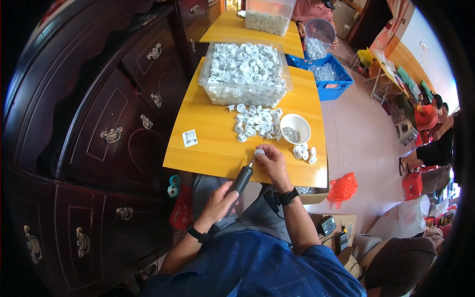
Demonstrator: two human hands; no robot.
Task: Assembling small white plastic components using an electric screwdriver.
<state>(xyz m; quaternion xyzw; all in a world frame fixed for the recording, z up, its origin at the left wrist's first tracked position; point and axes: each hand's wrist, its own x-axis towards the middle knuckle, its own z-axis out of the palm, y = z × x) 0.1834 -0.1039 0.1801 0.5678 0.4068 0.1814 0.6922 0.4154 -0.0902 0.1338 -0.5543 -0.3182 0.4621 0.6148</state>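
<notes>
A yellow wooden table [208, 148] stands beside a dark cabinet [99, 123]. The left hand [217, 203] is wrapped around a black electric screwdriver [241, 180], its tip on a small white plastic part [259, 152] pinched by the right hand [272, 163] at the table's near edge. A tilted tip could slip off and jab the fingers. The white bowl of screws [295, 127] sits just beyond.

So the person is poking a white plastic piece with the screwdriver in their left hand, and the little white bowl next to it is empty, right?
Not quite. The head view shows the white bowl is not empty: it holds a small heap of grey metal bits, probably screws. The rest is right: the left hand holds the dark screwdriver, with its tip on the white plastic piece that the right hand steadies on the yellow table.
</notes>
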